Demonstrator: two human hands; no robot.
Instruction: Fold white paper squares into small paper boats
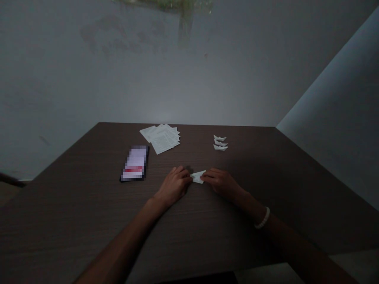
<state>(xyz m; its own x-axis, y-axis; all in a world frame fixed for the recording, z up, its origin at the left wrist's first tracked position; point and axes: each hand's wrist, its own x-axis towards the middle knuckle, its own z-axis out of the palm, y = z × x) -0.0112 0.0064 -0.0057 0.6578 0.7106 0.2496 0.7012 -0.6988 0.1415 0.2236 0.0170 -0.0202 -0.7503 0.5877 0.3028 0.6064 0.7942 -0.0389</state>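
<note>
No writing can be read: the printed sheets (162, 138) are too small, the phone screen (134, 163) pixelated.

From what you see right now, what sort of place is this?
Probably a plain home or office room: a dark wood-grain table set against a grey wall, holding a smartphone and a stack of printed papers.

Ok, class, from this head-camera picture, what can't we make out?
Head view:
Folded paper: the left hand and right hand cover its ends, so its folds can't be fully read.
Phone: the screen is pixelated, so its display is unreadable.
Printed sheets: the text is too small to read.
Paper boats: too small to show their folds.
Left forearm and right forearm: cut off by the bottom edge.
</note>
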